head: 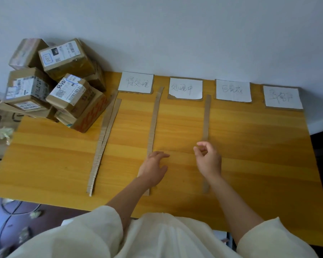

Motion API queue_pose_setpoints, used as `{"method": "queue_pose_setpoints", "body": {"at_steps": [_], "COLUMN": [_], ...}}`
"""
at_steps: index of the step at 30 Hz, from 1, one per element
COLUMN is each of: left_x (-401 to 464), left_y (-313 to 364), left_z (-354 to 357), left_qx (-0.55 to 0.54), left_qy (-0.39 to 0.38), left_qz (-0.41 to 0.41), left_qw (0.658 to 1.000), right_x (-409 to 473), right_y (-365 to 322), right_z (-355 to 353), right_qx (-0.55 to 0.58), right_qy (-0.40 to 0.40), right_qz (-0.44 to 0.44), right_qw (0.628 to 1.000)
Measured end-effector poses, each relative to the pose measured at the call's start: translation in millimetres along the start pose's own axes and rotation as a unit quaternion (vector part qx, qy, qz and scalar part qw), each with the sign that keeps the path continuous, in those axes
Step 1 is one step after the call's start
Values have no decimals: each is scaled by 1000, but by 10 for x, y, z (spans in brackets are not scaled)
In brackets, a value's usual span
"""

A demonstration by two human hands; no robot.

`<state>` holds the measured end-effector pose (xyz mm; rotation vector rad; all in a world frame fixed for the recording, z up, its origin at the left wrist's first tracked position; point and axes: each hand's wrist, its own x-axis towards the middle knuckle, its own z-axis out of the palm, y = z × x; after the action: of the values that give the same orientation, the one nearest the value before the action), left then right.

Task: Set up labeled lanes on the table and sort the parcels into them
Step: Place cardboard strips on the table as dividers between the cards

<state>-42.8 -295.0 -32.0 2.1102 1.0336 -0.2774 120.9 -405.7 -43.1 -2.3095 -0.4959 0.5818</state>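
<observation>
My left hand (154,165) lies flat, fingers relaxed, on the second strip (154,123). My right hand (208,159) hovers over the third strip (206,118), fingers loosely curled, holding nothing. Two strips (105,138) lie leftward. Four labels (186,88) line the table's (259,146) far edge. Parcels (63,81) are piled far left.

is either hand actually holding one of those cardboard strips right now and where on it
Neither. The left hand rests open on the near part of the middle strip; the right hand hovers loosely curled over the right strip.

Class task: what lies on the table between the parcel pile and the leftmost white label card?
In the head view, two cardboard strips lying side by side separate the parcel pile from the leftmost label card.
</observation>
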Motion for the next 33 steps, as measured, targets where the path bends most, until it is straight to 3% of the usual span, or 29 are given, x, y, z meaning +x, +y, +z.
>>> {"method": "queue_pose_setpoints", "body": {"at_steps": [7,11,20,24,33], "left_x": [-287,-430,-563,-591,-615], "left_y": [-782,-1351,-2168,-2464,-2663], "left_z": [-541,-762,-1023,-1083,-1124], "left_qx": [-106,-130,-97,-62,-3], "left_qy": [187,232,233,197,139], "left_qz": [-76,-140,-156,-158,-140], "left_qw": [974,954,955,966,980], "right_x": [-392,-612,-883,-994,-1148], "right_y": [-726,-1110,-1622,-1806,-2072], "right_z": [629,1107,1970,2231,2628], "right_qx": [36,18,-55,-92,-161], "right_qy": [-75,-133,-205,-217,-175], "right_qz": [-61,-77,-33,17,92], "right_qw": [995,988,977,972,967]}}
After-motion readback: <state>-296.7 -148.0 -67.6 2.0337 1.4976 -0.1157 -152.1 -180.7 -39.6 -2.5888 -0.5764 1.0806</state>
